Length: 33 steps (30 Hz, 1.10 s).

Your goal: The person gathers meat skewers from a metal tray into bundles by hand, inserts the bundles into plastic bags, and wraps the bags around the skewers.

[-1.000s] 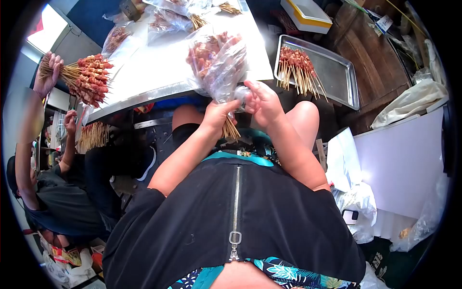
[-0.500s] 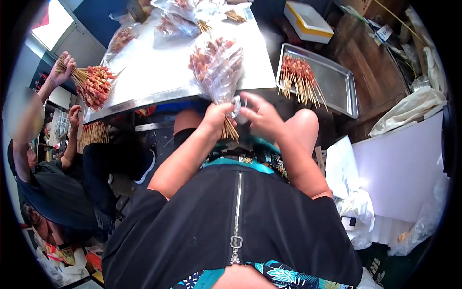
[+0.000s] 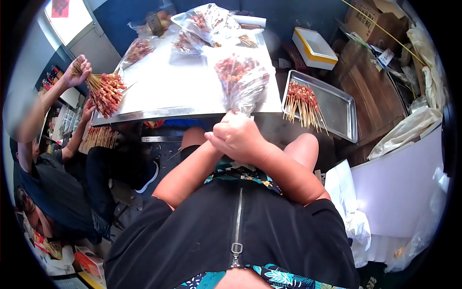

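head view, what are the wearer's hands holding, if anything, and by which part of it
A clear bag of meat skewers, by its gathered lower end. The hands overlap there, so each one's exact grip cannot be told.

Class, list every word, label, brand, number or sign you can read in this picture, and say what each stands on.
No text can be read with certainty.
Cardboard box: dark characters, too blurred to read.
Small printed card: print too small.
Brown container: pale marks, blurred.
Red sheet: markings unclear.
Coloured packet: print too small.
Dark item at the bottom right: pale marks, unreadable.
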Tool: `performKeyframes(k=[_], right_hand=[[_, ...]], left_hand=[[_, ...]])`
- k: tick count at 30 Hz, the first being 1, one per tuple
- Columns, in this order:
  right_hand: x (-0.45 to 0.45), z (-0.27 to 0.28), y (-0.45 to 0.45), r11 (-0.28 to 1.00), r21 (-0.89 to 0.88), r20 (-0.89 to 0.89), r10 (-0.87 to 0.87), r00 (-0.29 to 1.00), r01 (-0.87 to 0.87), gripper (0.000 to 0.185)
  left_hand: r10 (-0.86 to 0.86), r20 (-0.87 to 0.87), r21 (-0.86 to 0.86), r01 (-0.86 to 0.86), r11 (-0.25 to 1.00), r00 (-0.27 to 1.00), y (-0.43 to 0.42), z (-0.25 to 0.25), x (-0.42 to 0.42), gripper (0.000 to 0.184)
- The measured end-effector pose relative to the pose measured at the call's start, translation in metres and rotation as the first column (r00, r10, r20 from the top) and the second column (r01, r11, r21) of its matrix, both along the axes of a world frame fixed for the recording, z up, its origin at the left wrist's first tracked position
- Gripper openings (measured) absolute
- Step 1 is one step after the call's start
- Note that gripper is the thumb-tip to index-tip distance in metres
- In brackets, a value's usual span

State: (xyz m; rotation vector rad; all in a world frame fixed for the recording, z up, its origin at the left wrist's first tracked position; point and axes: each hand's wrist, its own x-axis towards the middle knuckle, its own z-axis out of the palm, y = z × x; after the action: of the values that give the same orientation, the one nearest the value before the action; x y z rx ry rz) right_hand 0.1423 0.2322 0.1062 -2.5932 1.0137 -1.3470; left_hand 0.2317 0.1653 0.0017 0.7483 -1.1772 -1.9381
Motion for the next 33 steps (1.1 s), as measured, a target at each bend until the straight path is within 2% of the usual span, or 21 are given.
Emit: performKeyframes(k=[3,4,5,7,8,9,10,12,13,14,15,16,17,19,20,22,24,28,31,32,33], right_hand=[[-0.013,0.021,0.008,0.994,0.091,-0.172,0.078,0.982,-0.063,0.022],[-0.016,0.027,0.011,0.960,0.104,-0.039,0.264,0.964,-0.258,0.024],[-0.020,0.041,0.022,0.881,0.258,0.097,0.384,0.918,-0.396,0.023],[-0.034,0.076,0.042,0.761,0.221,0.274,0.552,0.788,-0.610,0.022],[-0.039,0.091,0.055,0.662,0.112,0.465,0.624,0.628,-0.741,0.020],[-0.039,0.102,0.066,0.593,-0.119,0.581,0.692,0.428,-0.796,0.017],[-0.040,0.101,0.075,0.406,-0.430,0.591,0.802,0.088,-0.807,0.018],[-0.066,0.121,0.103,0.374,-0.491,0.542,0.838,0.060,-0.787,0.012],[-0.076,0.133,0.112,0.338,-0.556,0.480,0.876,0.039,-0.760,0.010],[-0.059,0.142,0.102,0.162,-0.726,0.284,0.956,-0.076,-0.669,0.012],[-0.069,0.150,0.112,0.166,-0.725,0.285,0.956,-0.071,-0.668,0.012],[-0.085,0.158,0.127,0.282,-0.490,0.511,0.859,-0.011,-0.825,0.010],[-0.094,0.164,0.140,0.330,-0.208,0.690,0.717,0.101,-0.921,0.012],[-0.098,0.168,0.145,0.387,-0.181,0.748,0.651,0.129,-0.904,0.015],[-0.102,0.168,0.144,0.305,-0.179,0.751,0.657,0.071,-0.935,0.015],[-0.104,0.165,0.146,0.217,-0.183,0.742,0.671,0.011,-0.959,0.015],[-0.100,0.155,0.158,0.442,-0.290,0.729,0.677,0.103,-0.849,0.015],[-0.094,0.146,0.141,0.379,-0.347,0.617,0.781,0.096,-0.858,0.016],[-0.100,0.153,0.151,0.378,-0.353,0.712,0.702,0.016,-0.856,0.016],[-0.047,0.150,0.112,0.249,-0.931,0.260,0.966,-0.008,-0.268,0.011],[-0.057,0.136,0.110,0.248,-0.929,0.258,0.966,-0.002,-0.274,0.011]], left_hand=[[-0.010,0.114,0.135,-0.006,0.991,0.993,-0.011,0.022,0.007,0.018],[-0.017,0.150,0.159,-0.007,0.987,0.988,-0.016,0.025,0.010,0.017],[-0.019,0.181,0.171,-0.012,0.985,0.983,-0.017,0.028,0.013,0.017],[-0.029,0.234,0.163,-0.010,0.987,0.972,-0.026,0.026,0.016,0.017],[-0.034,0.234,0.112,0.007,0.994,0.972,-0.031,0.022,0.019,0.022],[-0.070,0.325,0.127,0.029,0.992,0.943,-0.034,0.027,0.022,0.029],[-0.062,0.429,0.114,0.014,0.993,0.901,-0.034,0.032,0.025,0.031],[0.018,0.576,0.069,-0.070,0.995,0.817,-0.007,0.081,0.023,0.035],[0.016,0.572,0.075,-0.071,0.995,0.820,-0.008,0.071,0.025,0.035],[0.092,0.623,-0.081,-0.052,0.995,0.777,-0.012,0.056,0.030,0.040],[0.174,0.658,-0.236,-0.019,0.972,0.732,-0.017,0.039,0.038,0.046],[0.363,0.538,-0.737,0.215,0.641,0.761,-0.020,0.022,0.051,0.040],[0.356,0.541,-0.735,0.221,0.641,0.762,-0.021,0.010,0.059,0.040],[0.298,0.398,-0.573,-0.019,0.819,0.868,-0.017,-0.007,0.071,0.041],[0.295,0.400,-0.576,-0.013,0.817,0.868,-0.009,-0.008,0.077,0.041],[0.437,0.283,-0.372,-0.322,0.871,0.854,0.011,-0.010,0.091,0.050],[0.462,0.298,-0.323,-0.367,0.872,0.835,0.019,-0.025,0.106,0.052],[0.462,0.280,-0.297,-0.382,0.875,0.841,0.031,-0.036,0.115,0.048],[0.425,0.300,-0.263,-0.354,0.898,0.854,0.037,-0.034,0.113,0.046],[0.393,0.304,-0.243,-0.328,0.913,0.868,0.039,-0.034,0.111,0.046],[0.361,0.305,-0.221,-0.303,0.927,0.881,0.040,-0.036,0.108,0.046]])
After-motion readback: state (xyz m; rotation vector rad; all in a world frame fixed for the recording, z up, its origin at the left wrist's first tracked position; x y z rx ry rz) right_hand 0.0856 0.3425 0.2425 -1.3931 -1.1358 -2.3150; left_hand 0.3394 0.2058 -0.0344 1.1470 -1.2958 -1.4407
